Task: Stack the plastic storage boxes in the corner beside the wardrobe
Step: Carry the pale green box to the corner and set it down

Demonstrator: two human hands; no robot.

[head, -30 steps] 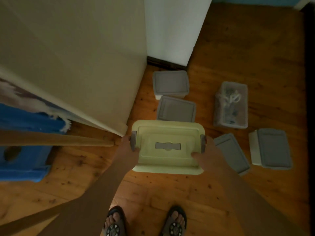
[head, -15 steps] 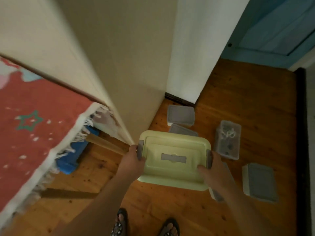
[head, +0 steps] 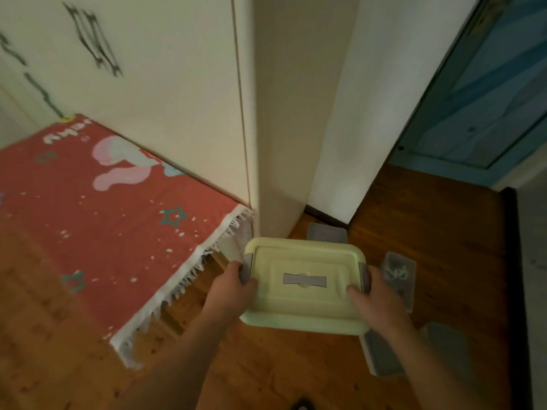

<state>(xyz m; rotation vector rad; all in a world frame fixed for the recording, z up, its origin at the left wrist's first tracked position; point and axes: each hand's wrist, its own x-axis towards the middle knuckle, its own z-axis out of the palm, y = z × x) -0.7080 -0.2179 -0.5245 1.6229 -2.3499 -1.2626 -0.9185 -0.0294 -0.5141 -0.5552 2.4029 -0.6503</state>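
Note:
A pale yellow-green storage box (head: 305, 284) with grey side clips and a grey lid handle hangs in the air above the floor. My left hand (head: 232, 287) grips its left end and my right hand (head: 374, 300) grips its right end, thumbs on the lid. The cream wardrobe (head: 183, 93) stands to the left, its side panel meeting a white wall at the corner. A grey-lidded box (head: 327, 233) lies on the floor in that corner, partly hidden behind the held box.
A clear box (head: 399, 276) with items inside, a grey-lidded box (head: 381, 358) under my right forearm and another (head: 447, 352) to its right lie on the wooden floor. A bed with a red patterned cover (head: 97, 214) fills the left. A blue door (head: 485, 99) is at the back right.
The view has tilted up and swung left, so more wardrobe and bed show. Both hands have kept hold of the yellow-green box, which has risen from the floor boxes.

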